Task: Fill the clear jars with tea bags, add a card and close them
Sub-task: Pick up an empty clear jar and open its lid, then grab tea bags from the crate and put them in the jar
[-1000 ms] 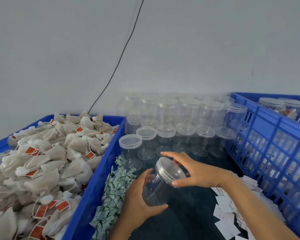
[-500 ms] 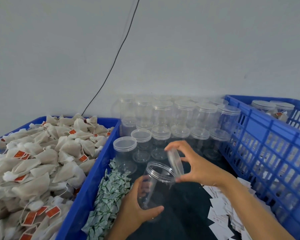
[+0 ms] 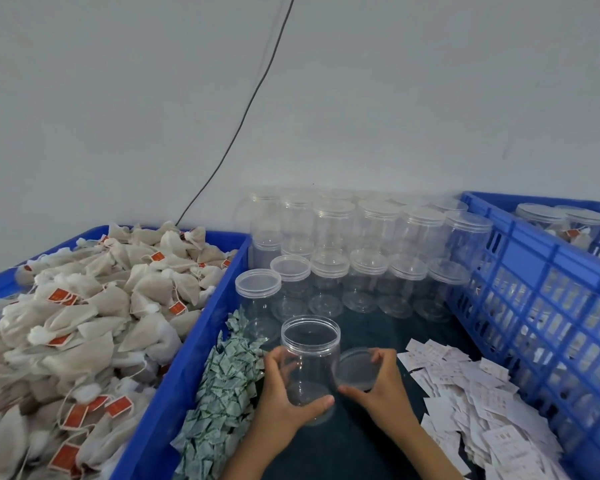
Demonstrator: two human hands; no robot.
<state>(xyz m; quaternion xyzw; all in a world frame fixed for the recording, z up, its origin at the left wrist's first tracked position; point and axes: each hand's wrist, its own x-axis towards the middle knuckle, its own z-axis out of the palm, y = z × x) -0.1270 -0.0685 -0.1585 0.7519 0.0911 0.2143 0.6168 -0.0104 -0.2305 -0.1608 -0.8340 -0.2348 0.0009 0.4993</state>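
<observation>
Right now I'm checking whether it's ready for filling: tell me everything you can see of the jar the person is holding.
The open jar is a clear plastic cylinder with a ridged, threaded neck. Its lid is off and it looks empty. It stands upright on the dark table between the green sachets and the white cards. The left hand wraps its lower wall, thumb in front. Its clear lid sits beside it on the right, held at the edges by the right hand.
</observation>
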